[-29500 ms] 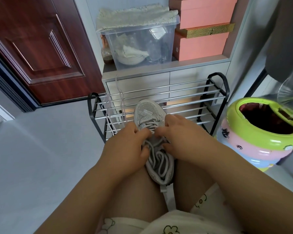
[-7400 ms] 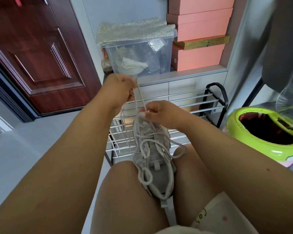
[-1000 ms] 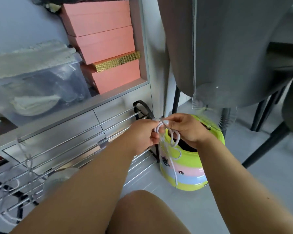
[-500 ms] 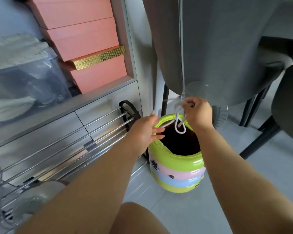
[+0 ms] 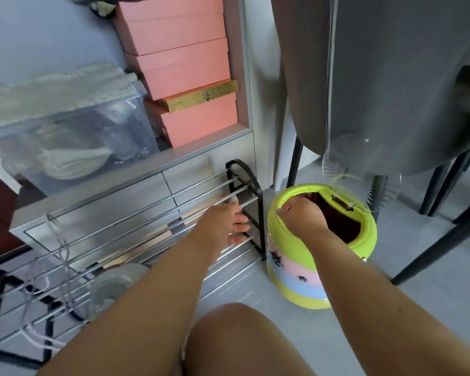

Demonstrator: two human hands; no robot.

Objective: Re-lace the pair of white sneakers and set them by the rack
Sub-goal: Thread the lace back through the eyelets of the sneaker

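Grey floor tiles run under a metal shoe rack (image 5: 236, 185) with chrome rails and black end frames, standing against a grey drawer cabinet (image 5: 120, 196). One white sneaker (image 5: 111, 286) shows, blurred, on the rack's lower rails near the left forearm; its rounded end faces the camera, but which end that is and how its long axis runs cannot be told, and a second sneaker does not show. Thin white laces (image 5: 57, 256) hang in loose loops over the rails at the rack's left end, well apart from both hands; their count is unclear. The left hand (image 5: 228, 223) hovers over the rack's right end with fingers spread and relaxed, gripping nothing, and the sneaker lies well behind it toward the person. The right hand (image 5: 301, 215) reaches down into the mouth of one round bin (image 5: 323, 270) with a lime-green rim and pink, blue and yellow bands, standing just beside the rack's right frame; its fingers curl downward, and whether they pinch anything cannot be told. Four pink boxes (image 5: 179, 69) are stacked on the shelf above, with a gold box (image 5: 201, 96) slotted between the lowest two, beside one clear storage tub (image 5: 73, 142). One grey chair (image 5: 391, 77) stands behind the bin.
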